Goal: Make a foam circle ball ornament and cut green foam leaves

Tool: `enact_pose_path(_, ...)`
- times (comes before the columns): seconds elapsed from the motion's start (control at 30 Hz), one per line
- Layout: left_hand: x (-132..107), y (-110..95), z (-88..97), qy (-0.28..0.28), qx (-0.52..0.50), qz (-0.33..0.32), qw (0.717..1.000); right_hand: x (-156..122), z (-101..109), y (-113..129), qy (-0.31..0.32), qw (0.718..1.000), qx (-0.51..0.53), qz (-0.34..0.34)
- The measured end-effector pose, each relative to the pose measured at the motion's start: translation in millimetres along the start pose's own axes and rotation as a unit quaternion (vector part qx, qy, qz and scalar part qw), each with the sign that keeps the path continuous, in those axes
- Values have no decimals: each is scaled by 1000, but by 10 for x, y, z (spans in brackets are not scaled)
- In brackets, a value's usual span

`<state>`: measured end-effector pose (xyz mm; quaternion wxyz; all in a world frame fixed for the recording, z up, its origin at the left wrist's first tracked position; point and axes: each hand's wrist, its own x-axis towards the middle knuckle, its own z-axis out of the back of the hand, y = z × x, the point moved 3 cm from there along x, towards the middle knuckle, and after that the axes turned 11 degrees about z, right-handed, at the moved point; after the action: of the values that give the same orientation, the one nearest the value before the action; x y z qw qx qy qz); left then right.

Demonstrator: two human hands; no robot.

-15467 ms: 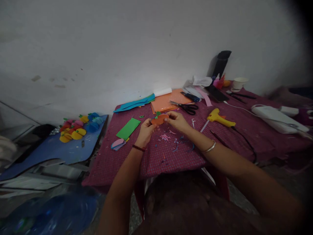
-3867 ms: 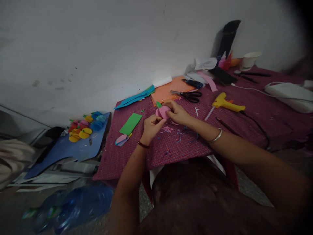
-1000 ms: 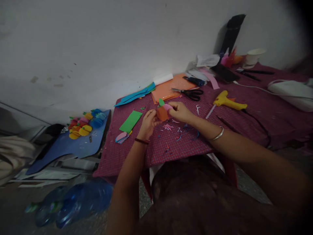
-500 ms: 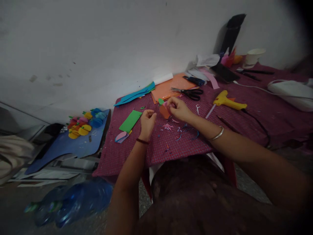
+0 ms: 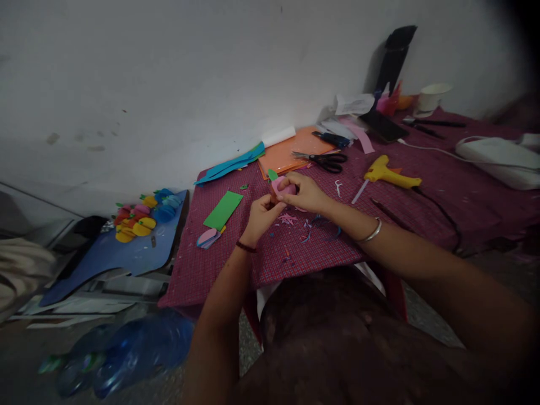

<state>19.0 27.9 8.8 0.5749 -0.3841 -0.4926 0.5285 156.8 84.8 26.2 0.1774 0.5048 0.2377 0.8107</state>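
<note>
Between my hands is a small foam-sheet fruit [image 5: 277, 183] with a pink side, an orange-brown side and a green leaf on top. My right hand [image 5: 304, 192] is closed on its pink side, thumb and fingers pinching it. From below left, my left hand [image 5: 260, 218] grips its lower orange-brown edge, partly hidden by the fingers. A green sheet [image 5: 223, 210] lies left of my left hand, with a stack of pink and blue oval cutouts [image 5: 208, 237] below it. Pink and blue scraps [image 5: 288, 219] are scattered under my hands.
Black-handled scissors [image 5: 324, 161] rest by orange sheets [image 5: 278, 156] and blue strips [image 5: 232, 164]. On the right lie a yellow glue gun [image 5: 392, 173] with its cord and a phone [image 5: 383, 125]. Finished foam fruits [image 5: 141, 214] sit on a blue board at left; large bottles [image 5: 139, 343] lie below.
My left hand has moved right and up to the foam fruit and now grips it. My right hand has turned the fruit so that more of its pink side shows.
</note>
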Motion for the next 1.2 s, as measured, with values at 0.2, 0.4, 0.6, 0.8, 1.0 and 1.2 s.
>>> enact_pose_path(0.2, 27, 132, 16, -14, 45, -14, 999, -13, -33, -29, 19, 999, 32, -29)
enact_pose_path(0.4, 17, 117, 10, -11, 64, -26, 998, -13, -56, -97, 38, 995, 92, -28)
enact_pose_path(0.6, -15, 33, 17, -17, 74, -34, 997, 0, -30, -103, 47, 991, 123, -29)
enact_pose_path(0.8, -35, -19, 12, -16, 61, -32, 997, 3, -32, -118, 47, 987, 144, -43)
enact_pose_path(1.0, -36, -18, -1, 3, 30, -23, 999, 3, -21, -105, 48, 988, 141, -36)
enact_pose_path(1.2, -23, 44, -6, 16, 27, -22, 999, 8, -31, -82, 62, 987, 148, -19)
